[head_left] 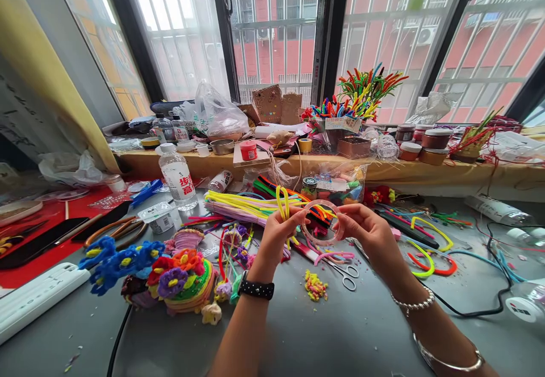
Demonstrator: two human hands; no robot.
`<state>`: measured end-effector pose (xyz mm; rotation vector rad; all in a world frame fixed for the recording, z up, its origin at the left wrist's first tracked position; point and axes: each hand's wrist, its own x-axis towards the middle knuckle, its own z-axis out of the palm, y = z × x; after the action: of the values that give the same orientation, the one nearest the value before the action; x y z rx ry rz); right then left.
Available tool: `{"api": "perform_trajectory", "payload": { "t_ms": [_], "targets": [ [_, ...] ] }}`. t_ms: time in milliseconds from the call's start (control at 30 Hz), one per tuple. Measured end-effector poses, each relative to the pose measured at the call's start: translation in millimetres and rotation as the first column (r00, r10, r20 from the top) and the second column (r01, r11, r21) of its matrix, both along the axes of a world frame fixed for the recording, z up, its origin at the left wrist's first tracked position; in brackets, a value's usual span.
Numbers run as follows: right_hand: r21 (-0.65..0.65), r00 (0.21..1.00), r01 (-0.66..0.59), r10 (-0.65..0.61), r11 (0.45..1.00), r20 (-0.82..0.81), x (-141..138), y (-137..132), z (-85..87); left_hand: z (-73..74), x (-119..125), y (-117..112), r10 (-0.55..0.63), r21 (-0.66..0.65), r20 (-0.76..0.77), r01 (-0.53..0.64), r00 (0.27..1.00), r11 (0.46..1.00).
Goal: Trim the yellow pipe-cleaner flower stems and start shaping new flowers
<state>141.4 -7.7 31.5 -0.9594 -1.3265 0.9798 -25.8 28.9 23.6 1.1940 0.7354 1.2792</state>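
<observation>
My left hand (277, 234) is closed around a looped yellow pipe cleaner (278, 197), whose bends stick up above the fingers. Its thumb also meets the left edge of a translucent pinkish ring, like a roll of clear tape (326, 242). My right hand (369, 232) pinches that ring at its right edge. Both hands are raised over the table. Below them lie scissors (349, 276) and a small heap of yellow and red clippings (315, 286). Behind the left hand is a bundle of yellow and lilac pipe cleaners (238, 205).
Pipe-cleaner flowers (183, 277) in several colours lie at left, near a white power strip (42, 297). A labelled bottle (177, 179) stands behind them. Loose curved pipe cleaners (432, 260) and a black cable (472, 313) lie at right. Jars and craft supplies crowd the wooden sill (383, 171).
</observation>
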Motion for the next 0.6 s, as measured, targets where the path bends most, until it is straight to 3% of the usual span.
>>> {"api": "perform_trajectory", "payload": {
  "t_ms": [167,267,333,433,533,600],
  "targets": [
    [-0.177,0.988,-0.150,0.141,0.973,-0.062,2,1,5.6,0.9,-1,-1,0.000,-0.089,-0.028,-0.003,1.000,0.996],
    [-0.241,0.981,-0.193,0.194,0.951,-0.021,2,0,8.4,-0.5,0,1,0.030,-0.068,-0.106,-0.037,0.994,0.997],
    [-0.214,0.987,-0.118,0.138,0.970,0.084,7,0,8.2,-3.0,0,4,0.155,0.020,-0.195,-0.154,0.969,0.988],
    [-0.190,0.950,0.039,0.023,0.981,0.312,30,-1,1.9,-8.6,-2,10,0.370,0.165,-0.293,-0.335,0.881,0.928],
    [-0.348,0.872,0.095,0.091,0.933,0.481,76,-9,-11.8,-13.7,-6,15,0.407,0.173,-0.305,-0.370,0.861,0.913],
    [-0.457,0.844,0.204,0.081,0.866,0.530,114,-20,-22.8,-15.6,-7,17,0.401,0.151,-0.295,-0.373,0.867,0.916]
  ]
}}
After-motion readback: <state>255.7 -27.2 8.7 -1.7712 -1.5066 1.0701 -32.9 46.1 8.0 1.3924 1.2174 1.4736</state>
